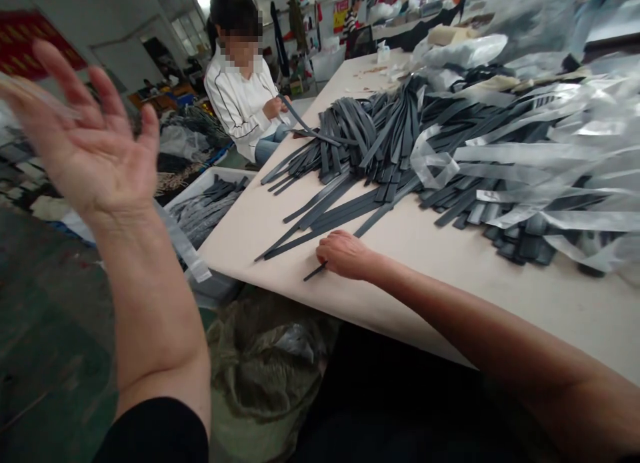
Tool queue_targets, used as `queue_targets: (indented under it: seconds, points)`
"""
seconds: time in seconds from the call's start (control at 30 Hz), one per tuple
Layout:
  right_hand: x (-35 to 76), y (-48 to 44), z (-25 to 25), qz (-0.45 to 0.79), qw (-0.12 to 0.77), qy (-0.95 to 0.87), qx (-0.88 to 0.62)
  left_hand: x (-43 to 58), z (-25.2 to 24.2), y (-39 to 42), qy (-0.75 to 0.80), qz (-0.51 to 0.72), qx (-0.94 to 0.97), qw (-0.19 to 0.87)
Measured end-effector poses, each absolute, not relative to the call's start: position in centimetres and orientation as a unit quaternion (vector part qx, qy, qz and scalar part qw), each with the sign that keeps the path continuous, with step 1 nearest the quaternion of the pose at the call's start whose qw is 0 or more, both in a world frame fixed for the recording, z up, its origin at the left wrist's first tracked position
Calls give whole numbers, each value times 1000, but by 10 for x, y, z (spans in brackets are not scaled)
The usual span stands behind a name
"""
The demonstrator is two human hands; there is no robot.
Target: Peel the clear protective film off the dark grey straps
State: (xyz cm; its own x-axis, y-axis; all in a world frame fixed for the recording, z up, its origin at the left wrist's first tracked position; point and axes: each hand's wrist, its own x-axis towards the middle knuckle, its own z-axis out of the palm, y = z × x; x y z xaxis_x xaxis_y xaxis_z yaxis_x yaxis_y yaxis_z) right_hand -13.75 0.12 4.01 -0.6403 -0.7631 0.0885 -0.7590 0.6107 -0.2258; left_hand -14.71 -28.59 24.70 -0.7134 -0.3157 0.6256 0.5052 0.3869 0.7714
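Dark grey, flat and narrow, one strip (376, 219) lies aslant near the front edge of the pale table (490, 276); the person's right hand (343, 255) is closed over it with curled fingers, a short end poking out below them; the left hand (107, 129) is raised beyond the table's left side, palm showing and fingers spread wide; blurred clear film shows by its thumb, though whether it is held cannot be told; just beyond the right hand, loose strips fan out from a heap of grey strips (350, 129); clear plastic bands (530, 153) lie tangled over the pile's right part; beside the table's left edge stands a bin (217, 284) with more strips inside, and below the near edge an olive sack (255, 396); across the corner sits a co-worker in a white jacket (230, 109), both hands at a grey strip.
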Motion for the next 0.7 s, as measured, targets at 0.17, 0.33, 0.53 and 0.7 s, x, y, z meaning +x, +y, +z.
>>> queue_targets:
  seconds: [0.17, 0.33, 0.53, 0.7]
  points:
    - [-90, 42, 42, -234, 19, 915, -328, -117, 117, -194, -419, -894, 43, 154]
    - [-34, 73, 40, -428, -27, 881, -201, -61, 25, -113, -257, -935, 243, -13]
    - [-2, 84, 33, -438, -60, 879, -181, -33, 21, -80, -241, -927, 281, -55]
    - [5, 90, 30, -423, -99, 886, -164, -31, 22, -78, -262, -921, 282, -56]
